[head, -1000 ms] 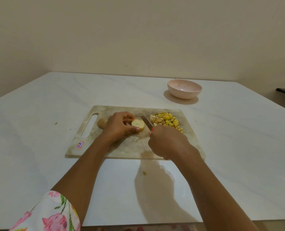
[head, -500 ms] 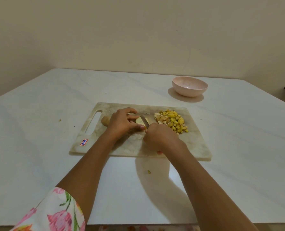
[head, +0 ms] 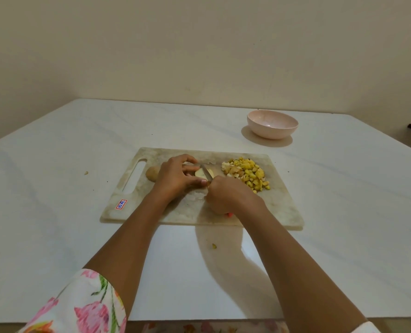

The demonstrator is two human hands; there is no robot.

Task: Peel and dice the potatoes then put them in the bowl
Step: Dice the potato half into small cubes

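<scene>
Seemingly bare bowl (head: 271, 132), potato dice (head: 247, 175) apart

The right grip (head: 226, 195) hides nearly all the red knife handle (head: 228, 214); the left grip (head: 175, 179) covers most of the pale cut potato (head: 198, 174).

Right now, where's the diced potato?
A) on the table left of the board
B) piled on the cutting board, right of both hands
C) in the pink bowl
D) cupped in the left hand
B: the diced potato pile sits on the cutting board, to the right of the right hand gripping the knife and the left hand holding the potato half. No dice show in the pink bowl.
</scene>
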